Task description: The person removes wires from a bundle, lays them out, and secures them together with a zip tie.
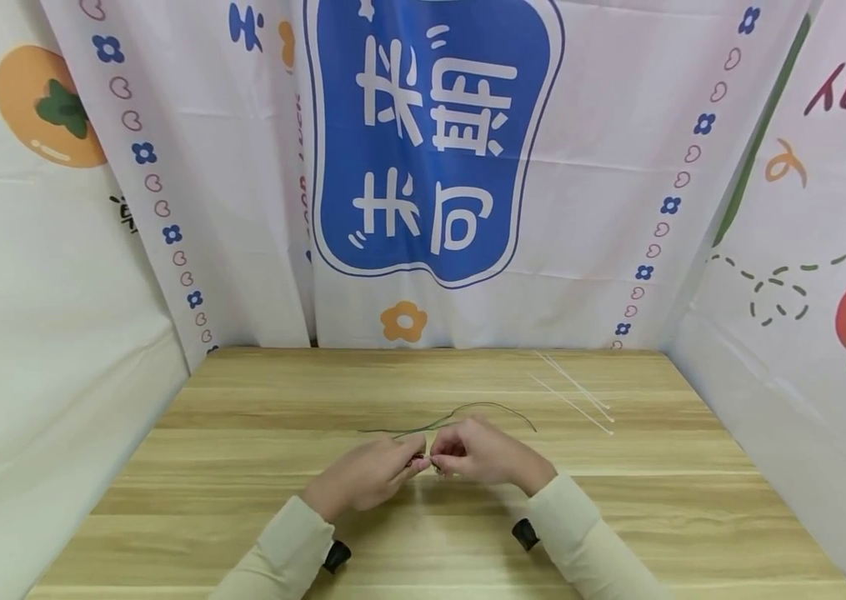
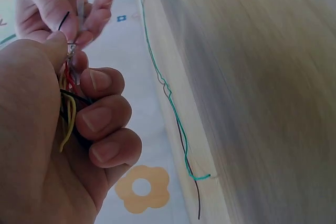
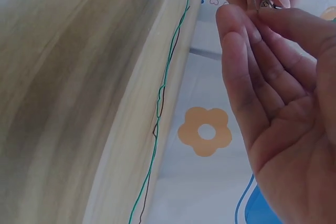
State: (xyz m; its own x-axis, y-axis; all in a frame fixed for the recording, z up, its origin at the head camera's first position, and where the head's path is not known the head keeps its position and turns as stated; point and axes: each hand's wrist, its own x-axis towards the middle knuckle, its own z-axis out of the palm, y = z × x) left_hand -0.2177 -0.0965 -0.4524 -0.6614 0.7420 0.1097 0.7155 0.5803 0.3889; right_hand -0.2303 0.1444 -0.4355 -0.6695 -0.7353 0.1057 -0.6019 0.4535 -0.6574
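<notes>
In the head view both hands meet near the middle of the table. My left hand point(image 1: 373, 471) has its fingers curled round a bunch of thin wires, with yellow wire point(image 2: 68, 124), red wire point(image 2: 68, 74) and black strands showing in the left wrist view. At their upper end is a small clear piece point(image 2: 72, 50), with pale translucent strips beside it; its exact kind is hard to make out. My right hand point(image 1: 486, 450) pinches at this piece with thumb and forefinger. A short black wire end point(image 2: 64, 20) sticks up between the hands. The fingers partly hide the joint.
Beyond the hands, a green wire point(image 1: 493, 405) and a dark brown wire point(image 3: 164, 95) lie loosely twisted on the wooden table point(image 1: 257, 392). Several white cable ties point(image 1: 576, 408) lie at the back right. Printed cloth point(image 1: 603, 167) hangs behind the table and at both sides.
</notes>
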